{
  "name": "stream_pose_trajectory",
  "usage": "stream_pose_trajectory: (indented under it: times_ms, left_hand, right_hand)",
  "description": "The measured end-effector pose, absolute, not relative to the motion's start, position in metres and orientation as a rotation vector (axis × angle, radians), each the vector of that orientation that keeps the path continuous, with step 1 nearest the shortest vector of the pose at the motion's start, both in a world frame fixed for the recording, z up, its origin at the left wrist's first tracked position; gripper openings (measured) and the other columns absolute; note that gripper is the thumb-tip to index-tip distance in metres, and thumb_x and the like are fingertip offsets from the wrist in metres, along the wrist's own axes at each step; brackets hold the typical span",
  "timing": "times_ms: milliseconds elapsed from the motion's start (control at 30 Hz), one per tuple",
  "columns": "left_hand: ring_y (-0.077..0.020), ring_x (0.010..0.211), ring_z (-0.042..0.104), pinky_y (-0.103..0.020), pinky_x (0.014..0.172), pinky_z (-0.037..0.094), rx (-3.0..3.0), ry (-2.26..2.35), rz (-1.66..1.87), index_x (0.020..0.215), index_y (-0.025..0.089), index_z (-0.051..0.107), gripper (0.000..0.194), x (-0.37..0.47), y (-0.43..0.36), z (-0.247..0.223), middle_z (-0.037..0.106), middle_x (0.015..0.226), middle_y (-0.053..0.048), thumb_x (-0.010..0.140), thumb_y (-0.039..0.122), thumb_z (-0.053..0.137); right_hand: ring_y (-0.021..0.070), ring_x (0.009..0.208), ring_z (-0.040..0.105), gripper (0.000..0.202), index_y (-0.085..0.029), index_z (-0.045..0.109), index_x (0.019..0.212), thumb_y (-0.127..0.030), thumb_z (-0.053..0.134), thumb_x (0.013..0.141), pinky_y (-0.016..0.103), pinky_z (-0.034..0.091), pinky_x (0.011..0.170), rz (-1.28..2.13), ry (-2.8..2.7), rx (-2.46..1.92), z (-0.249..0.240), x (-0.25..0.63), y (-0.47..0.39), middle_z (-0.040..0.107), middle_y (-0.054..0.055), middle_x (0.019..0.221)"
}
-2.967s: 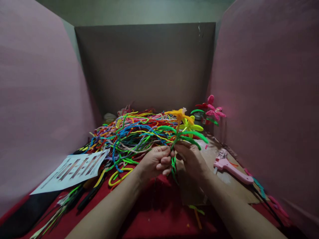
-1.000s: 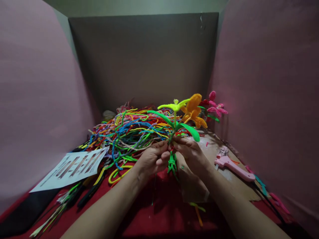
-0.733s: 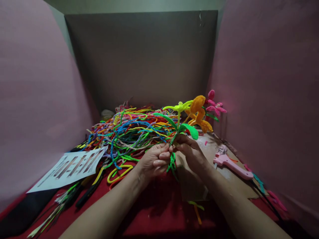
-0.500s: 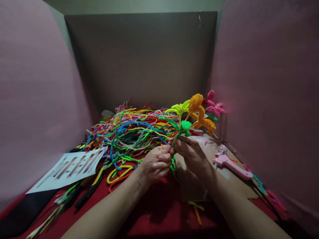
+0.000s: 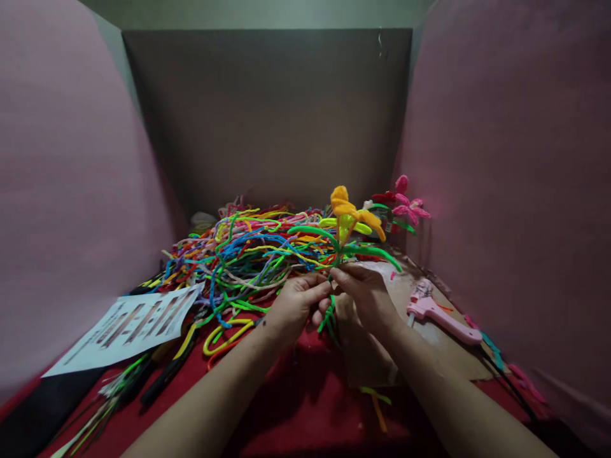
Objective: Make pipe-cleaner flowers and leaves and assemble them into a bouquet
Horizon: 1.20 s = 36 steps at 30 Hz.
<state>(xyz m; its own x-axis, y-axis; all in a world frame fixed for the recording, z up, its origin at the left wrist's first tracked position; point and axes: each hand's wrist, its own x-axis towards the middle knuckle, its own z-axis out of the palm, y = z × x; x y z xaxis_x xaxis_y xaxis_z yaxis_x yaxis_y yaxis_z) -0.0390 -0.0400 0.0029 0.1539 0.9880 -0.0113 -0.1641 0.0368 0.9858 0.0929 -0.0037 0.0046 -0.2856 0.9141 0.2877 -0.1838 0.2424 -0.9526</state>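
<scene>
A pipe-cleaner flower bunch (image 5: 344, 219) stands upright over my fingertips, with orange and yellow petals on top and long green leaves spreading left and right. My left hand (image 5: 301, 302) pinches its green stem from the left, fingers curled. My right hand (image 5: 365, 294) grips the same stem just above, thumb and forefinger pressed together. Loose green stem ends (image 5: 328, 321) hang below my hands. Behind them lies a big heap of coloured pipe cleaners (image 5: 252, 254).
A pink glue gun (image 5: 442, 317) rests on a cardboard sheet (image 5: 458, 356) at right. Pink flowers (image 5: 410, 207) stand behind it. At left are a printed sheet (image 5: 128, 327), yellow-handled pliers (image 5: 176, 359) and cut stems (image 5: 107, 407). Pink panels flank the red cloth (image 5: 296, 407).
The flower bunch has turned between my fingers: its orange petals have shifted left and a green leaf now points right. The round green piece no longer shows.
</scene>
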Motion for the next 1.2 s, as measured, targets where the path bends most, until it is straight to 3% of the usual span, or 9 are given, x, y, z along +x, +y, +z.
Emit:
stream_pose_trajectory:
  times_ms: [233,400,600,800,900,1200]
  left_hand:
    - [0.0025,0.029,0.019,-0.007,0.028,0.017,0.840,0.526,0.982,0.077,0.012,0.051,0.008,-0.046,-0.039,0.000,0.032,0.049,0.009,0.081,0.020,0.053]
    - [0.0012,0.028,0.019,-0.010,0.026,0.020,0.896,0.530,0.947,0.078,0.013,0.052,0.012,-0.039,-0.033,-0.009,0.032,0.050,0.009,0.082,0.025,0.052]
    - [-0.0018,0.033,0.032,-0.012,0.027,0.024,1.019,0.733,1.000,0.073,0.014,0.049,0.019,-0.025,-0.011,-0.020,0.041,0.053,0.007,0.076,0.030,0.059]
    - [-0.0025,0.032,0.037,-0.012,0.027,0.023,1.009,0.903,1.018,0.072,0.015,0.047,0.020,-0.016,0.007,-0.035,0.045,0.053,0.006,0.073,0.031,0.060]
    - [-0.0031,0.031,0.040,-0.012,0.027,0.025,1.023,1.005,0.990,0.071,0.014,0.048,0.018,-0.013,0.008,-0.036,0.049,0.054,0.004,0.074,0.029,0.057]
    - [-0.0070,0.033,0.046,-0.016,0.029,0.028,1.230,1.183,1.020,0.070,0.014,0.049,0.023,-0.004,0.000,-0.031,0.056,0.056,0.000,0.080,0.035,0.047]
  right_hand:
    - [0.0133,0.069,0.055,0.016,-0.017,0.068,0.080,-0.029,0.061,0.073,0.026,0.042,0.068,1.541,-1.367,-0.485,-0.010,0.107,-0.007,0.063,0.002,0.071]
    - [0.0169,0.082,0.057,0.017,-0.018,0.069,0.081,-0.030,0.061,0.070,0.028,0.042,0.075,1.449,-1.425,-0.613,-0.018,0.123,-0.008,0.066,0.003,0.084]
    - [0.0124,0.059,0.050,0.022,-0.016,0.065,0.071,-0.036,0.057,0.071,0.022,0.036,0.048,1.361,-1.371,-0.819,-0.020,0.132,-0.006,0.061,0.002,0.068]
    - [0.0098,0.045,0.048,0.026,-0.014,0.062,0.072,-0.039,0.058,0.069,0.019,0.028,0.034,1.382,-1.215,-0.927,-0.028,0.132,0.007,0.059,0.002,0.060]
    - [0.0110,0.042,0.051,0.033,-0.013,0.061,0.073,-0.045,0.057,0.069,0.018,0.029,0.029,1.467,-1.129,-0.948,-0.034,0.134,0.014,0.059,0.002,0.057]
    - [0.0135,0.046,0.057,0.031,-0.012,0.062,0.074,-0.042,0.058,0.070,0.017,0.033,0.029,1.530,-1.156,-0.944,-0.039,0.139,0.019,0.062,0.004,0.060]
